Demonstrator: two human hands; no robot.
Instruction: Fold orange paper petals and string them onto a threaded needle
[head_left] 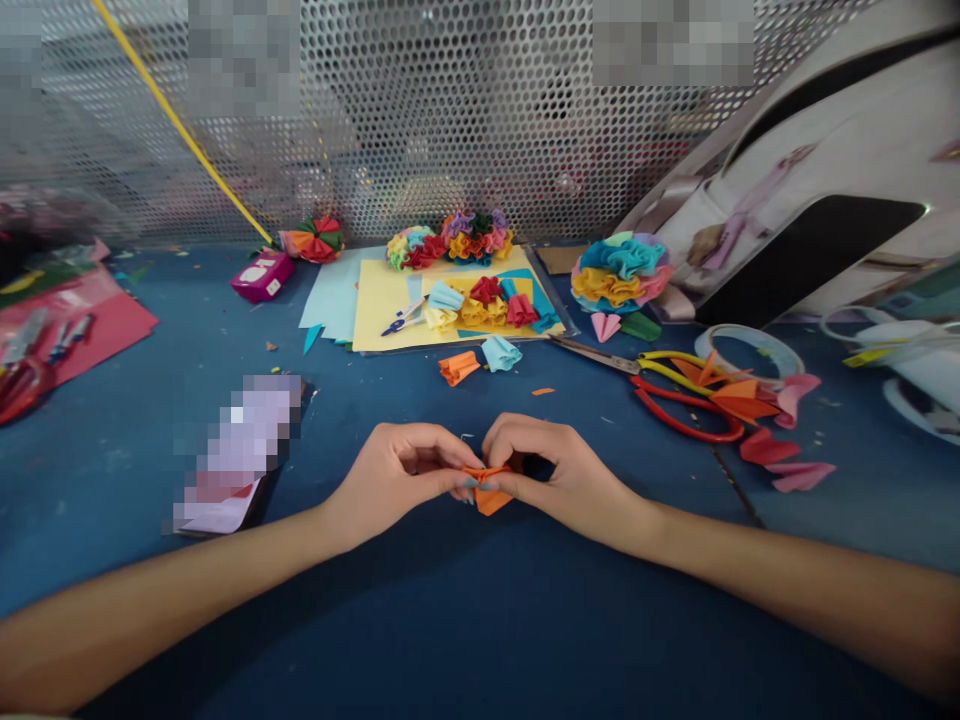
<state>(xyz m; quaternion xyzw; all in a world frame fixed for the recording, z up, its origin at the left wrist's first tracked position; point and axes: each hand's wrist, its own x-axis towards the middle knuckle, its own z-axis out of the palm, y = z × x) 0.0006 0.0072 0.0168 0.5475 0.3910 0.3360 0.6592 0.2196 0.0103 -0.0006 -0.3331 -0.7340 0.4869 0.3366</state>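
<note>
Paper [495, 499], orange and folded, sits just below the frame's centre, pinched by the left hand [384, 480] and right hand [576, 478]; likely light, soft, easily torn, best held at its gathered edge.

From my head, the single view looks forward and down, near, over my left hand [384, 475] and right hand [581, 475], taking in the table [450, 630] around them and mesh [420, 150] beyond.
</note>
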